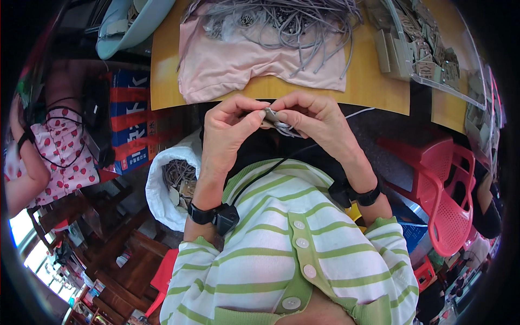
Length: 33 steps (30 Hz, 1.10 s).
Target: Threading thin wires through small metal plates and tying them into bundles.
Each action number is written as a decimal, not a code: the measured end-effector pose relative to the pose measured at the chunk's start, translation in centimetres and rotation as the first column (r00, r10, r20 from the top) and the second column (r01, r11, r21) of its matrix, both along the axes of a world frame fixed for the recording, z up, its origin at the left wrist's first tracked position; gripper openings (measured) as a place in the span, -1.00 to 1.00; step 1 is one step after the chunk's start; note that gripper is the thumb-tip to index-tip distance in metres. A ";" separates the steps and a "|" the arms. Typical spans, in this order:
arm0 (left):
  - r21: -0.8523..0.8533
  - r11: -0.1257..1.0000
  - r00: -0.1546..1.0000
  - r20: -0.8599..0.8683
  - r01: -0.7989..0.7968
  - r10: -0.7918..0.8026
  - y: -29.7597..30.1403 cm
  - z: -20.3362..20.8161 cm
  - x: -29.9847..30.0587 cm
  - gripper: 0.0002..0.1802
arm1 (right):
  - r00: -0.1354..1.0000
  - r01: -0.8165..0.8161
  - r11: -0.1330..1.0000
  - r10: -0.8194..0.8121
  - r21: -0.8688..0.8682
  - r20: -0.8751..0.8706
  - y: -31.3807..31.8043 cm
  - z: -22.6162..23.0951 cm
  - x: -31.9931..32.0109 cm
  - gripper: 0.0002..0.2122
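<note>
Across the top of the frame stretches a yellow wood-grain table (398, 100), with a crumpled pale pink cloth (211, 67) under a tangle of thin grey cords (309, 40). At upper right stands a clear-walled plastic bin (445, 86) of small grey-brown flat pieces. Just below the table edge, near the upper middle, the left hand (230, 127) and right hand (314, 116) meet, thumbs and forefingers pinched on a small greyish flat piece (269, 114); grey cord (286, 129) bunches beneath it. An open white woven sack (156, 189) of cord and scraps sits left of centre, a red plastic chair (430, 162) at right.
</note>
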State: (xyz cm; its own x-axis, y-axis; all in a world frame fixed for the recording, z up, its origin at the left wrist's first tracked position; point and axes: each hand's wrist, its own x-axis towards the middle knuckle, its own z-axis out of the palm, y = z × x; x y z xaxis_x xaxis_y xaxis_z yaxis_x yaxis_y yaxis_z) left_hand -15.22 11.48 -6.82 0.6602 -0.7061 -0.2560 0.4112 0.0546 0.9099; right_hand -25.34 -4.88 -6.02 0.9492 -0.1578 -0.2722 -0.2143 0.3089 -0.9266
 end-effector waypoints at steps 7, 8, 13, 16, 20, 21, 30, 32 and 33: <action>0.058 0.998 0.999 0.033 0.009 -0.011 0.1 0.1 -0.1 -0.87 | 0.999 -0.026 0.999 0.025 -0.035 -0.046 -0.1 -0.5 -0.2 -0.85; 0.061 0.998 0.999 0.034 0.003 -0.005 0.0 0.2 -0.1 -0.87 | 0.998 -0.030 0.999 0.028 -0.044 -0.048 -0.2 -0.5 -0.2 -0.84; 0.075 0.997 0.999 0.039 -0.008 0.005 0.1 0.0 -0.1 -0.87 | 0.996 0.003 1.000 -0.005 -0.018 -0.091 -0.1 -0.3 0.4 -0.88; 0.076 0.997 0.999 0.038 0.015 -0.018 0.3 0.1 0.1 -0.87 | 0.996 -0.001 1.000 0.003 0.019 -0.090 -0.2 0.0 0.4 -0.90; 0.139 0.988 0.998 0.007 0.061 -0.063 0.2 0.0 0.6 -0.86 | 1.000 0.004 0.990 -0.004 -0.142 0.007 0.1 -0.8 0.4 -0.92; 0.137 0.988 0.997 -0.008 0.071 -0.071 0.2 0.0 0.6 -0.86 | 1.000 0.005 0.990 -0.004 -0.142 0.006 0.2 -0.7 0.3 -0.92; 0.087 0.992 0.992 -0.096 0.095 -0.086 0.2 -0.1 0.9 -0.84 | 0.999 0.021 0.957 -0.006 -0.291 0.051 0.3 -0.5 0.4 -0.90; 0.047 0.998 0.994 -0.104 0.050 -0.045 0.1 -0.3 0.6 -0.84 | 1.000 0.026 0.985 -0.024 -0.173 0.012 0.5 -0.7 0.4 -0.89; 0.007 1.000 0.993 -0.114 0.005 -0.004 0.1 -0.4 0.4 -0.84 | 1.000 0.024 0.985 -0.022 -0.173 0.013 0.5 -0.5 0.3 -0.89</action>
